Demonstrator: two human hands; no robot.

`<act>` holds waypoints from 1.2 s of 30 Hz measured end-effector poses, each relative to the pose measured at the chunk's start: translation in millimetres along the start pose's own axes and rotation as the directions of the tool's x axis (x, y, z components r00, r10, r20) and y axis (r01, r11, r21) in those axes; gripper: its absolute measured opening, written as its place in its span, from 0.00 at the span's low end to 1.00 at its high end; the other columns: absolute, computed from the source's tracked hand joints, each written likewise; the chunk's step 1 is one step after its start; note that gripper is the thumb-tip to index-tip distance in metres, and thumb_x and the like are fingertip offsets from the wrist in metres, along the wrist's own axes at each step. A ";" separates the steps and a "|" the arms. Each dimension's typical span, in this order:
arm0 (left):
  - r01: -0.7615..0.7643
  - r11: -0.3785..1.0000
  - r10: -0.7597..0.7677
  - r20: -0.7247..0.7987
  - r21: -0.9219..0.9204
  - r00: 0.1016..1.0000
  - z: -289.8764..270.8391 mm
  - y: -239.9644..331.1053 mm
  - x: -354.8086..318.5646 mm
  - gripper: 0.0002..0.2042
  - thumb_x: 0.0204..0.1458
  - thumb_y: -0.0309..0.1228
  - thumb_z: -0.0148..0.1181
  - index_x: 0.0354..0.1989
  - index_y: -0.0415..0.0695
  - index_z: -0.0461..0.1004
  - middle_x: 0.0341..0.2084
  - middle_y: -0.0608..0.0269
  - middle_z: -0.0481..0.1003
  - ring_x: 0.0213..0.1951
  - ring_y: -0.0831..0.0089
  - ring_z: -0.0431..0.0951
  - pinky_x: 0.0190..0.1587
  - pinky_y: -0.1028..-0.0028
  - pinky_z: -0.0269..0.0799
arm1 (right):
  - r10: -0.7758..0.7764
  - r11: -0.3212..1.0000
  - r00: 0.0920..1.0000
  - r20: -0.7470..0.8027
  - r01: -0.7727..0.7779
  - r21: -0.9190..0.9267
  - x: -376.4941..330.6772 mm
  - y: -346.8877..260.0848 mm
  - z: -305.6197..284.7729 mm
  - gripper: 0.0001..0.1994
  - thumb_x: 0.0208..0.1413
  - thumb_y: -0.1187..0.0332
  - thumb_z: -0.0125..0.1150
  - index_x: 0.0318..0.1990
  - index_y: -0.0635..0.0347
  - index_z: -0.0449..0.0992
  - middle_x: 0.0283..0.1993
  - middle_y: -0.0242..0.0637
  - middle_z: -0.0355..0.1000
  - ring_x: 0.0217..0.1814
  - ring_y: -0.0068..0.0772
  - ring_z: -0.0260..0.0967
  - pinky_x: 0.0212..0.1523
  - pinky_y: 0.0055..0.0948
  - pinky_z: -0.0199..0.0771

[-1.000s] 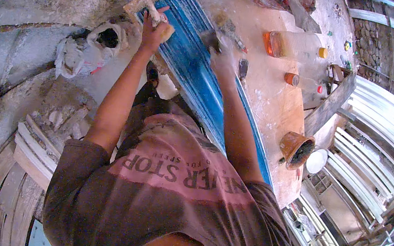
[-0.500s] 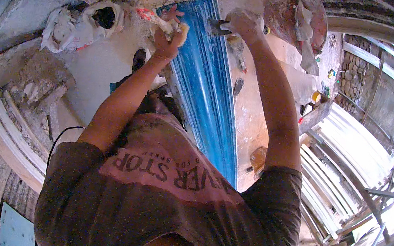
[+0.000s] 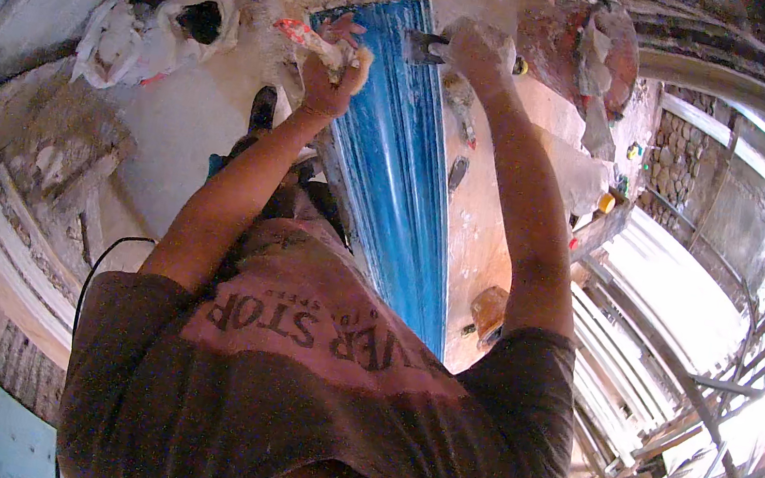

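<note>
A long blue ribbed mould (image 3: 397,173), streaked with white, stretches from the far middle toward my body. My left hand (image 3: 326,94) is over its left edge, closed around a pale brush-like thing (image 3: 327,50) with a red end. Its tan, fluffy part sticks out at the hand's right side, and some fingertips stretch beyond it. At the mould's far right edge, my right hand (image 3: 479,55) grips a putty knife (image 3: 421,47). The dark, flat blade points left over the blue surface; whether it touches cannot be made out.
White sacks (image 3: 200,23) stand at the far left, and a reddish, crusted container (image 3: 613,61) at the far right. A dark-handled tool (image 3: 457,173) and a brown lump (image 3: 490,311) lie right of the mould. Long white strips (image 3: 628,371) are stacked at the right.
The view has shifted slightly. The putty knife's blade has turned a little and stays near the mould's right edge. My left hand keeps its hold on the brush-like thing.
</note>
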State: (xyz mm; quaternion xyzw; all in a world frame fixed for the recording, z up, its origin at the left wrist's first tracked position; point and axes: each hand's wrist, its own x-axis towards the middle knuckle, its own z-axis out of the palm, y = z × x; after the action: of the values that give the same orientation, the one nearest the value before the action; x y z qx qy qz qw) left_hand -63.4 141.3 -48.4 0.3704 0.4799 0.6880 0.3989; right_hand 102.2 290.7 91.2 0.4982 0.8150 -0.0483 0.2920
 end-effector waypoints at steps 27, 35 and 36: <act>0.098 0.993 -0.099 -0.019 -0.065 0.995 2.6 10.0 0.0 0.13 0.48 0.32 0.58 0.41 0.41 0.71 0.46 0.54 0.74 0.58 0.58 0.69 0.67 0.54 0.54 | -0.142 0.971 0.980 0.137 0.111 0.212 38.4 18.6 -1.0 0.25 0.46 0.33 0.61 0.42 0.38 0.85 0.35 0.31 0.81 0.43 0.40 0.79 0.52 0.50 0.73; 0.050 0.997 -0.049 -0.011 0.054 0.999 0.0 5.1 -3.2 0.12 0.47 0.32 0.59 0.38 0.42 0.70 0.45 0.53 0.74 0.55 0.57 0.70 0.66 0.54 0.56 | -0.217 0.880 0.951 0.222 0.092 0.466 59.1 37.7 34.0 0.24 0.47 0.39 0.67 0.39 0.49 0.85 0.33 0.36 0.81 0.39 0.34 0.77 0.44 0.39 0.73; 0.081 0.992 -0.081 -0.013 0.091 0.997 -2.1 1.4 -5.7 0.11 0.47 0.32 0.59 0.38 0.42 0.70 0.45 0.52 0.74 0.55 0.57 0.70 0.65 0.54 0.56 | -0.246 0.851 0.952 0.183 0.122 0.511 52.9 32.8 28.2 0.24 0.47 0.40 0.67 0.39 0.50 0.85 0.33 0.37 0.81 0.37 0.34 0.76 0.43 0.40 0.73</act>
State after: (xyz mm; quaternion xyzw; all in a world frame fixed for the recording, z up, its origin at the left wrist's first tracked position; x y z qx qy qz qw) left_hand -63.2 135.0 -48.3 0.3652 0.5277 0.6503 0.4066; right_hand 124.2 338.1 47.2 0.4654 0.7780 -0.3430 0.2459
